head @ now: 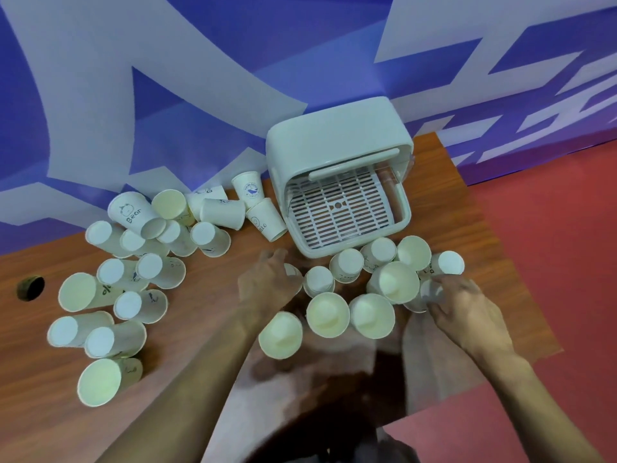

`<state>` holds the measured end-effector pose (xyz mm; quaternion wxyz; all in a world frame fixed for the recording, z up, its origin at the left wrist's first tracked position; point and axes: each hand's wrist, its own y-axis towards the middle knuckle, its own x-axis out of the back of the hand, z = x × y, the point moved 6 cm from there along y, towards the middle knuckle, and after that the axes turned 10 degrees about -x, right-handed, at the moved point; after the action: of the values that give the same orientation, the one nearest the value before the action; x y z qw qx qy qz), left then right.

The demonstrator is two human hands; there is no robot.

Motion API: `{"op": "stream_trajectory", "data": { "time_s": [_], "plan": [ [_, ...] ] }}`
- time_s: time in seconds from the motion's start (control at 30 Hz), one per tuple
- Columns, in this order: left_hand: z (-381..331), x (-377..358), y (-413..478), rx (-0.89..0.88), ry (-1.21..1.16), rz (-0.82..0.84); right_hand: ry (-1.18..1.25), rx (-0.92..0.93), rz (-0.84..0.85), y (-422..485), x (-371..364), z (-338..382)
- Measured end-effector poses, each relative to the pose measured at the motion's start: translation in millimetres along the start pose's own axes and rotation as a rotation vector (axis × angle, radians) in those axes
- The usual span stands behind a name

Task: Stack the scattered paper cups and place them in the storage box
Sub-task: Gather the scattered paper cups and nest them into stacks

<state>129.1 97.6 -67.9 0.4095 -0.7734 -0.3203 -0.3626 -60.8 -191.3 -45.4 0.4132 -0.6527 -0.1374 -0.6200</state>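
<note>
Several white paper cups lie scattered on the wooden table (207, 315). Some lie on their sides at the left (133, 212); others stand upright (327, 315) or upside down (319, 280) in front of the storage box. The white storage box (334, 138) sits at the back with its front flap raised, showing a slotted tray (337, 208) with no cups on it. My left hand (267, 282) curls over a small cup (293, 270) that it mostly hides. My right hand (464, 309) grips another cup (427, 294) at the right of the group. Both hands are blurred.
A round cable hole (30, 288) is in the table at the far left. The table's right edge (480, 202) drops to a red floor (551, 228). A blue and white wall banner (200, 78) runs behind the table.
</note>
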Motion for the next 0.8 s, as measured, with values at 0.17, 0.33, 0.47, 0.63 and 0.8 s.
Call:
{"op": "stream_trajectory", "data": {
  "time_s": [0.17,0.33,0.47,0.63,0.8],
  "plan": [
    [-0.1,-4.7,4.3,-0.014,0.09,-0.013,0.047,0.034,-0.092,18.6,5.4,13.8],
    [6.6,-6.6,4.8,-0.015,0.094,-0.074,-0.089,0.11,-0.076,49.7,3.5,27.8],
    [20.8,-0.8,-2.4,-0.027,0.104,-0.143,-0.201,0.146,-0.021,60.1,-0.9,37.6],
    [54.4,3.1,-14.5,0.144,0.024,-0.113,-0.223,0.144,-0.052,56.5,-0.8,41.5],
    [74.6,-11.9,-12.2,0.131,-0.053,0.015,-0.131,0.141,-0.179,54.8,9.2,37.2]
  ]
}}
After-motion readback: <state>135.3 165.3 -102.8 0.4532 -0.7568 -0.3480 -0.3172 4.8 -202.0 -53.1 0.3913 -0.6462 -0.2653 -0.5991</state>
